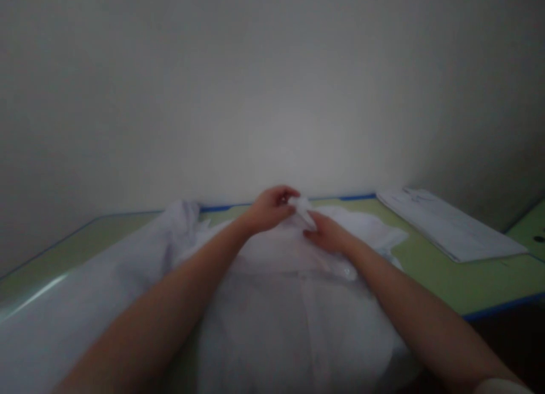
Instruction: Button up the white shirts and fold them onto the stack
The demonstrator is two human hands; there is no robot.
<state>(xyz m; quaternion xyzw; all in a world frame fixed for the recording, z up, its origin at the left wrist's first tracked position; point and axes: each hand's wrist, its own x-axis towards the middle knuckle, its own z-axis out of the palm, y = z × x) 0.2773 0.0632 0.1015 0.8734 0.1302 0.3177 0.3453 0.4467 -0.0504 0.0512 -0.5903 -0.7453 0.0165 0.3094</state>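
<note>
A white shirt (pixel 272 309) lies spread over the table in front of me, its lower part reaching toward my body. At its far end a small bunched piece of the white cloth rises between my hands; it looks like the collar, though blur hides the detail. My left hand (pixel 275 208) pinches this piece from the left, thumb and fingers closed on it. From the right, my right hand (pixel 326 230) grips the same piece lower down, its fingers partly hidden by the cloth. Both forearms stretch across the shirt.
Loose white cloth (pixel 106 280) is heaped along the left of the table. A flat folded white garment stack (pixel 451 223) lies at the right. The green tabletop (pixel 434 280) has blue edging and meets a plain wall (pixel 272 87) behind. Another green surface (pixel 530 226) stands far right.
</note>
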